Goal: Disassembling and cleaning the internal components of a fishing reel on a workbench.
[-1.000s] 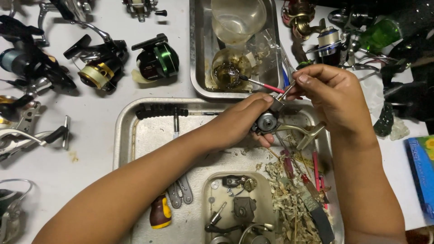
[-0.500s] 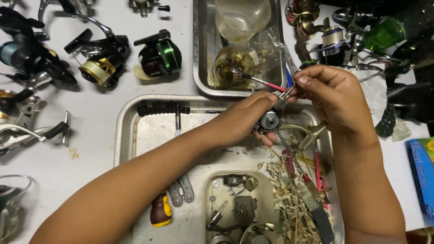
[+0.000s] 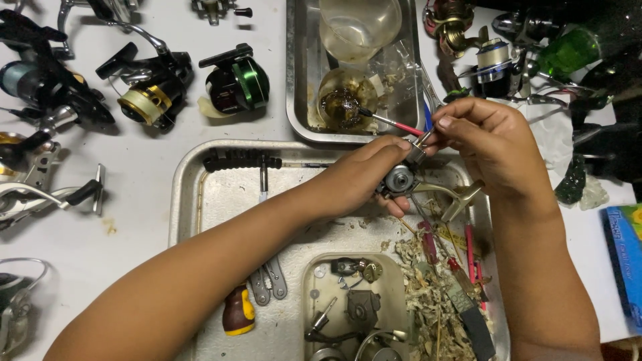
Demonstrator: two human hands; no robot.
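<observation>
My left hand (image 3: 364, 175) grips a small dark fishing-reel body (image 3: 399, 179) above the large metal tray (image 3: 200, 200). My right hand (image 3: 485, 144) pinches a small metal part (image 3: 420, 144) at the top of that reel body. A thin red-handled brush (image 3: 394, 122) lies just above my hands, its dark tip resting in a round dish of brown grease (image 3: 342, 100). Both forearms cross the tray from below.
A smaller steel tray (image 3: 297, 73) at the back holds a clear bowl (image 3: 358, 23). Spinning reels (image 3: 150, 87) lie on the white table at left and top right. The large tray carries a T-handle tool (image 3: 244, 162), small wrenches (image 3: 269, 284), a stubby screwdriver (image 3: 237, 311), a parts dish (image 3: 354, 307) and debris.
The view has shifted slightly. My hands stay together on the reel body, with the right fingers making small movements at its top.
</observation>
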